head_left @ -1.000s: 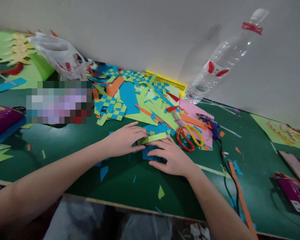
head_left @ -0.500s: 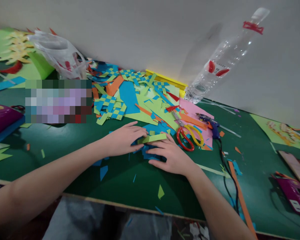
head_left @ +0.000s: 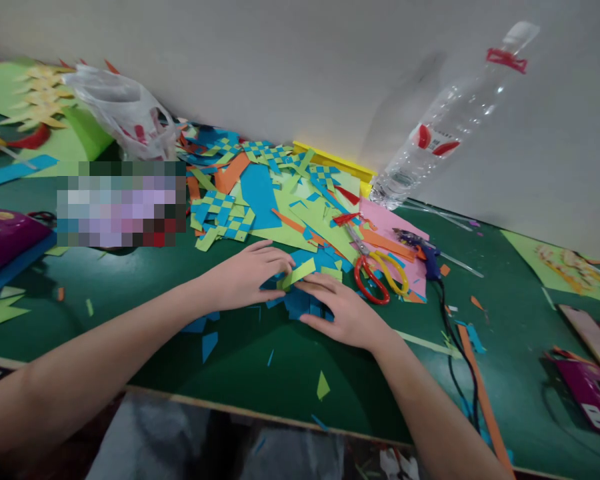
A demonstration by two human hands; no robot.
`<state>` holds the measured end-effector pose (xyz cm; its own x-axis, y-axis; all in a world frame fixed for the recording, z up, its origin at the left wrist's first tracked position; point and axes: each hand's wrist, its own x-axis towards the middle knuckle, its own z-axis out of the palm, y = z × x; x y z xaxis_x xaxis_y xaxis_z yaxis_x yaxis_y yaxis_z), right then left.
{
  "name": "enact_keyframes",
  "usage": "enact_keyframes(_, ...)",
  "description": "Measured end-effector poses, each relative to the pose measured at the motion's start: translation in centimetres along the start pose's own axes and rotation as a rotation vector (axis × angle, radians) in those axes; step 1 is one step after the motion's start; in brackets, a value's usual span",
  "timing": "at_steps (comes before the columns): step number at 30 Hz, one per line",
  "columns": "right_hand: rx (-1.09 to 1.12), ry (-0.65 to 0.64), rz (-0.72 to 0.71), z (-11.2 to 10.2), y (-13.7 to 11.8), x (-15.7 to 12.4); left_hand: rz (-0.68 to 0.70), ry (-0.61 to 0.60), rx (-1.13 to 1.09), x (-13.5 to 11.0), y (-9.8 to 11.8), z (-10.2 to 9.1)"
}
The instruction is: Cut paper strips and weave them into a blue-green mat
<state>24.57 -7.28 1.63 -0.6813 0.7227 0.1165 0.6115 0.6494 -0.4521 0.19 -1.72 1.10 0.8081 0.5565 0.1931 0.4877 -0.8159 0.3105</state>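
My left hand (head_left: 250, 275) is closed, thumb and fingers pinching the lower end of a light green paper strip (head_left: 303, 270), which slants up to the right. My right hand (head_left: 341, 308) reaches in from the other side with fingers stretched out and thumb apart. Its fingertips are close to the strip's lower end; whether they touch it I cannot tell. Blue paper pieces (head_left: 300, 305) lie under and between both hands. Just right of my right hand rest scissors (head_left: 373, 277) with one red and one yellow handle loop.
Woven blue-and-green paper pieces (head_left: 220, 213) and coloured sheets pile up behind the hands. A clear plastic bottle (head_left: 430, 137) stands by the wall. To the right are a blue glue gun (head_left: 430, 260) with a black cord and a phone (head_left: 587, 333). A plastic bag (head_left: 125, 110) sits back left.
The green strip has turned from nearly level to a steeper slant. My right fingers have come off its right end and shifted toward its lower end.
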Motion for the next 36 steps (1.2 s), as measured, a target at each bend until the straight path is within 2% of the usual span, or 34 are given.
enact_keyframes(6, -0.002, -0.014, 0.017, 0.1, 0.0, -0.1, 0.037, 0.042, 0.039, -0.1, -0.4, -0.4)
enact_keyframes(12, 0.027, 0.004, 0.020, 0.1, 0.1, 0.1, 0.015, 0.016, 0.085, -0.1, -0.2, -0.8)
enact_keyframes(16, 0.028, 0.016, 0.025, 0.1, 0.1, 0.1, -0.001, 0.062, 0.126, 0.0, 0.1, -1.1)
enact_keyframes(19, 0.030, 0.019, 0.030, 0.2, 0.1, 0.1, 0.057, 0.087, 0.122, 0.0, 0.4, -1.2)
enact_keyframes(26, 0.051, 0.011, 0.024, 0.3, 0.2, -0.1, 0.168, -0.002, 0.165, 0.1, 0.4, -0.5)
enact_keyframes(36, 0.135, -0.013, 0.069, 0.1, 0.1, -0.1, 0.186, -0.023, 0.160, 0.0, 0.2, -0.3)
